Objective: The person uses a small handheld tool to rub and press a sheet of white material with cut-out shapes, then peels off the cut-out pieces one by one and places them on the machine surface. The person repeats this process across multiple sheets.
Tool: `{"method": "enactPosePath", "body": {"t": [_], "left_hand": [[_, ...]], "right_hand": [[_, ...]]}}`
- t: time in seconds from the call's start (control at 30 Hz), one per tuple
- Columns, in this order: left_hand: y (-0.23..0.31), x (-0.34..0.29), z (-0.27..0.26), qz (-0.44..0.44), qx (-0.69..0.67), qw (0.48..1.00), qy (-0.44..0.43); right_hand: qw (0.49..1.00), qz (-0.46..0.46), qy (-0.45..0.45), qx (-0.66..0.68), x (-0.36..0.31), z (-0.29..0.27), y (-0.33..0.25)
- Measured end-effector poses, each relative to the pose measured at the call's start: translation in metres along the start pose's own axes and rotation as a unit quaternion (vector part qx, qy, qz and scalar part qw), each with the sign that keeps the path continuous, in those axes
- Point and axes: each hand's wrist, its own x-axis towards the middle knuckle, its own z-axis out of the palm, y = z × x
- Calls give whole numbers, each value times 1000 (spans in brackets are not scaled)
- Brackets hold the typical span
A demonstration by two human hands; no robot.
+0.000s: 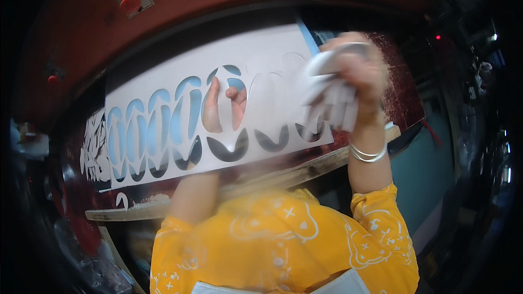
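Seemingly popping pieces from the white sheet (pixel 269 98).
Left hand (pixel 212 114) under, digits apart; right hand (pixel 362 71) above, clutching loose pieces (pixel 320 66); next likely another push.

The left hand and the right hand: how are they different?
The left hand is mostly under the white sheet, showing through its holes; the right hand is above, near its right side. The right hand clutches white pieces; no pieces show in the left hand. The right hand looks blurrier than the left hand. Both are bare.
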Motion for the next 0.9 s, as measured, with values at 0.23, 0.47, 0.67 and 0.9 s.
{"method": "enactPosePath", "body": {"t": [0.23, 0.47, 0.67, 0.9], "left_hand": [[-3, -4, 6, -21, 9, 1000, -10], [5, 12, -9, 39, 59, 997, -37], [3, 19, -7, -8, 37, 998, 43], [-1, 20, 4, -12, 132, 989, 70]], "right_hand": [[951, 214, -63, -216, 2, 15, 59], [921, 119, 9, -371, -10, 47, 84], [908, -244, 21, -339, -45, 37, 24], [751, -433, 27, -497, -39, 31, -65]]}}
